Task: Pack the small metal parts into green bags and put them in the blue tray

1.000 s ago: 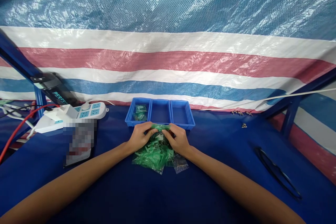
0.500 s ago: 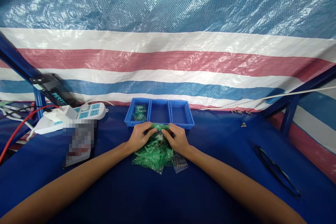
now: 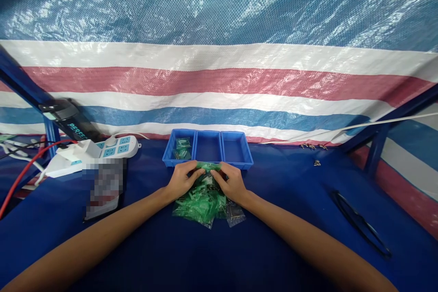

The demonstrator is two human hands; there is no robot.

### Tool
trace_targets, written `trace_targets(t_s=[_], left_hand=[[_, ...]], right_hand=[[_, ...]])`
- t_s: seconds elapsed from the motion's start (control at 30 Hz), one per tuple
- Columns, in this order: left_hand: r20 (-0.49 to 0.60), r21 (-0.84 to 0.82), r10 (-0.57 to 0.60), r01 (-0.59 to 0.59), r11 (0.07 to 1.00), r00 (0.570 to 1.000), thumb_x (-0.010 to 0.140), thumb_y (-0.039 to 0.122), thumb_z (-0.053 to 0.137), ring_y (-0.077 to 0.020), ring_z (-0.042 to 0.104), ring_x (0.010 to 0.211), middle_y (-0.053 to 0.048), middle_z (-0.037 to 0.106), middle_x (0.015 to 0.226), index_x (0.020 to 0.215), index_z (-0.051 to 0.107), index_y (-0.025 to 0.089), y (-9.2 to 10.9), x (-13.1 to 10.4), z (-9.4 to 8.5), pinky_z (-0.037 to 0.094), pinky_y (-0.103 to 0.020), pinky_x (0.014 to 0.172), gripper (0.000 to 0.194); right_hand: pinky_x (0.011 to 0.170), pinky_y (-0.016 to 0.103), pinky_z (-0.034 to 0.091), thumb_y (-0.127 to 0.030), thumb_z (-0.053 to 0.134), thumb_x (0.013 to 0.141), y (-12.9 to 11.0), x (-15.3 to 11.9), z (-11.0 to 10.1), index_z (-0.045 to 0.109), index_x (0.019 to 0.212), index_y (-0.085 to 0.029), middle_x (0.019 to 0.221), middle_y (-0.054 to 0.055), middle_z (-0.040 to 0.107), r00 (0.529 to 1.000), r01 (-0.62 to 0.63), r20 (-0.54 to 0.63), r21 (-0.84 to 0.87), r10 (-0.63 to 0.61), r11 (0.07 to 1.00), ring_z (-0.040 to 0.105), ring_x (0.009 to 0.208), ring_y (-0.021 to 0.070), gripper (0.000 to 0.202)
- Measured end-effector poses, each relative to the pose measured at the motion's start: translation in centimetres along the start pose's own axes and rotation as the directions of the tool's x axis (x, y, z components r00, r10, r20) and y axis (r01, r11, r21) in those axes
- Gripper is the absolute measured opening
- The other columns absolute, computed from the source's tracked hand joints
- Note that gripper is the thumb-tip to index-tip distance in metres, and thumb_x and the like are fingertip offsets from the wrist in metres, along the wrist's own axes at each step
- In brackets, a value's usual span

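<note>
Between my two hands is a small green plastic bag [image 3: 207, 166], its top edge pinched at both sides. My left hand [image 3: 185, 179] is closed on its left side, thumb toward the middle. My right hand [image 3: 230, 181] grips the right side in the same way. Below them on the blue table lies a pile of green and clear bags [image 3: 198, 207] with small parts inside. One clear bag [image 3: 235, 213] with dark and thin gold-coloured pieces sits at the pile's right. Just beyond my hands stands a blue three-compartment tray [image 3: 208, 132]; small green bags [image 3: 182, 147] lie in its left compartment.
A phone [image 3: 104, 187] lies left of my left forearm, with a white power strip [image 3: 116, 147] and a dark bottle [image 3: 71, 118] behind it. Black-framed glasses [image 3: 361, 223] rest on the right. Small metal pieces [image 3: 317, 163] lie at the back right, before a striped sheet [image 3: 219, 82].
The view has shifted very slightly. Both hands stay on the green bag in the same place, and the pile and tray look unchanged.
</note>
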State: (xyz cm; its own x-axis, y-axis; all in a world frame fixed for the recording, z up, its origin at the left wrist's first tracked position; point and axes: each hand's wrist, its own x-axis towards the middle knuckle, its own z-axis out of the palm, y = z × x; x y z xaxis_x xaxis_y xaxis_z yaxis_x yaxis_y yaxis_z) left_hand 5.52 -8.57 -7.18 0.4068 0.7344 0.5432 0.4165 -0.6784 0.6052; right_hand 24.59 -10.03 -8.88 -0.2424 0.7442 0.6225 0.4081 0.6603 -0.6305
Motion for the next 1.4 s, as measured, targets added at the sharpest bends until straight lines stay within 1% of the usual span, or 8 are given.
trace_targets(t_s=[0.27, 0.4, 0.57, 0.73, 0.87, 1.1, 1.4], left_hand=[[0.004, 0.006, -0.006, 0.006, 1.000, 1.000, 0.090, 0.034, 0.051, -0.0110, 0.048, 0.049, 0.002, 0.051, 0.052, 0.067, 0.058, 0.015, 0.03, 0.01, -0.03, 0.037, -0.022, 0.050, 0.031], [0.004, 0.007, -0.005, 0.005, 1.000, 1.000, 0.090, 0.034, 0.051, -0.0111, 0.049, 0.049, 0.002, 0.052, 0.053, 0.070, 0.059, 0.015, 0.09, 0.03, -0.03, 0.037, -0.022, 0.050, 0.029], [0.002, 0.013, -0.001, 0.001, 1.000, 1.000, 0.090, 0.033, 0.051, -0.0113, 0.049, 0.050, 0.001, 0.051, 0.054, 0.066, 0.058, 0.015, -0.03, 0.04, -0.01, 0.037, -0.022, 0.050, 0.031], [0.002, 0.015, -0.003, 0.003, 1.000, 1.000, 0.089, 0.032, 0.053, -0.0112, 0.049, 0.050, 0.002, 0.052, 0.053, 0.070, 0.061, 0.014, 0.09, 0.10, -0.12, 0.037, -0.022, 0.051, 0.028], [-0.001, -0.013, 0.007, -0.007, 1.000, 1.000, 0.090, 0.031, 0.053, -0.0110, 0.052, 0.053, 0.001, 0.055, 0.055, 0.073, 0.062, 0.015, 0.23, 0.15, -0.16, 0.039, -0.022, 0.053, 0.025], [0.001, -0.007, 0.006, -0.006, 1.000, 1.000, 0.090, 0.033, 0.052, -0.0109, 0.050, 0.048, 0.002, 0.051, 0.051, 0.071, 0.062, 0.015, 0.23, 0.18, -0.10, 0.038, -0.022, 0.050, 0.028], [-0.005, -0.010, 0.009, -0.009, 1.000, 1.000, 0.090, 0.033, 0.053, -0.0106, 0.051, 0.050, 0.002, 0.053, 0.052, 0.072, 0.062, 0.015, 0.11, 0.10, -0.17, 0.038, -0.021, 0.051, 0.028]], right_hand=[[0.050, 0.026, 0.032, -0.028, 0.049, 0.091, -0.12, 0.07, -0.02, 0.037, 0.061, -0.020, 0.056, -0.003, 0.040, 1.000, -0.005, 0.001, -0.015, 0.005, 1.000, 0.040, 0.051, 0.0115, 0.033], [0.049, 0.026, 0.032, -0.030, 0.048, 0.092, -0.13, 0.08, -0.02, 0.037, 0.060, -0.020, 0.055, -0.003, 0.040, 1.000, -0.007, 0.001, -0.021, 0.007, 1.000, 0.040, 0.051, 0.0115, 0.035], [0.050, 0.025, 0.032, -0.030, 0.049, 0.092, -0.04, 0.08, -0.04, 0.039, 0.062, -0.020, 0.056, -0.003, 0.040, 1.000, -0.006, 0.003, -0.019, 0.006, 1.000, 0.040, 0.050, 0.0114, 0.033], [0.051, 0.026, 0.032, -0.031, 0.050, 0.091, -0.10, 0.10, -0.13, 0.041, 0.062, -0.019, 0.056, -0.003, 0.041, 1.000, -0.013, 0.000, -0.025, 0.013, 1.000, 0.040, 0.051, 0.0113, 0.033], [0.052, 0.026, 0.032, -0.031, 0.050, 0.091, -0.11, 0.12, -0.12, 0.042, 0.062, -0.019, 0.056, -0.003, 0.041, 1.000, -0.019, 0.008, -0.025, 0.020, 1.000, 0.040, 0.051, 0.0114, 0.033], [0.050, 0.026, 0.032, -0.029, 0.049, 0.091, -0.13, 0.11, -0.07, 0.039, 0.061, -0.020, 0.055, -0.003, 0.039, 1.000, 0.007, -0.008, -0.033, -0.008, 0.999, 0.040, 0.050, 0.0115, 0.034], [0.050, 0.026, 0.032, -0.034, 0.047, 0.092, -0.23, 0.13, -0.02, 0.039, 0.061, -0.020, 0.055, -0.002, 0.039, 1.000, -0.018, 0.010, -0.007, 0.018, 1.000, 0.040, 0.050, 0.0120, 0.035]])
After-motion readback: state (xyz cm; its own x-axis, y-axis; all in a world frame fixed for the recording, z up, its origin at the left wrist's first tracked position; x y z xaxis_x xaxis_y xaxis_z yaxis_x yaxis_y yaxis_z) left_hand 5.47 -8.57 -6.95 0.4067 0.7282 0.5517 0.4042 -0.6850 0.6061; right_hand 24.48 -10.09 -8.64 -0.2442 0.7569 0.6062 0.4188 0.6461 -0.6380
